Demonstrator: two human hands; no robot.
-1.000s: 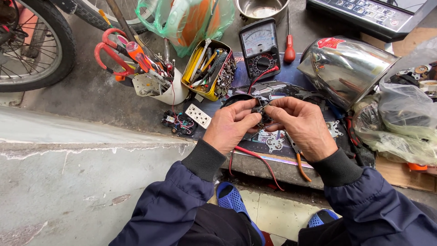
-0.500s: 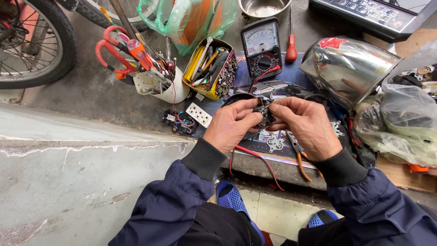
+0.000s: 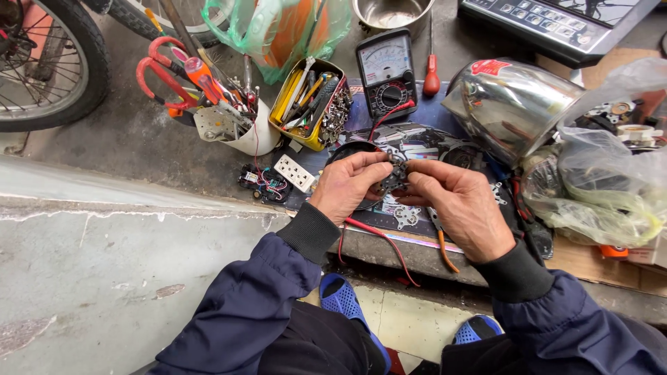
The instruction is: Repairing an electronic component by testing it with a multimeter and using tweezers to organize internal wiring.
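Your left hand point(image 3: 345, 187) and right hand point(image 3: 458, 207) pinch a small dark metal part point(image 3: 393, 178) between closed fingertips, held above the dark mat point(image 3: 417, 142), just below the analog multimeter point(image 3: 386, 72).

Yellow tool tin point(image 3: 303, 104), red-handled screwdriver point(image 3: 431, 82), green plastic bag point(image 3: 278, 28), blue sandals point(image 3: 345, 300).

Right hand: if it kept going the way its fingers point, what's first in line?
The right hand points left, at the small dark part it already pinches; just beyond are the left hand fingertips. Depth past that is unclear.
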